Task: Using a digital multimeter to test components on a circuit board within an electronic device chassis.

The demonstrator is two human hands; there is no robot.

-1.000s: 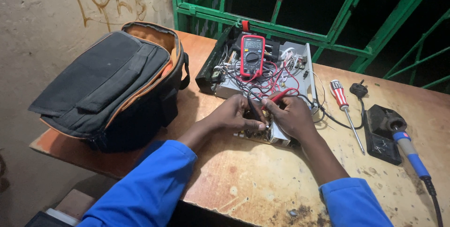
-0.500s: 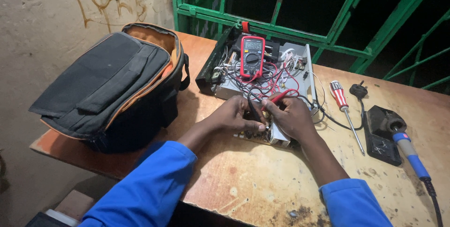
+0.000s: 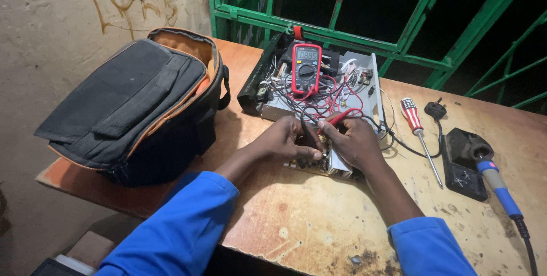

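Worn table [image 3: 319, 224]: hands hide most of circuit board [image 3: 336, 166], seemingly probed.

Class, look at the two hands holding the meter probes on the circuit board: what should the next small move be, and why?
Probably glance up at the red multimeter while keeping both probes steady. The left hand pinches the black probe and the right hand the red probe, both tips down at the circuit board, so a reading seems due.
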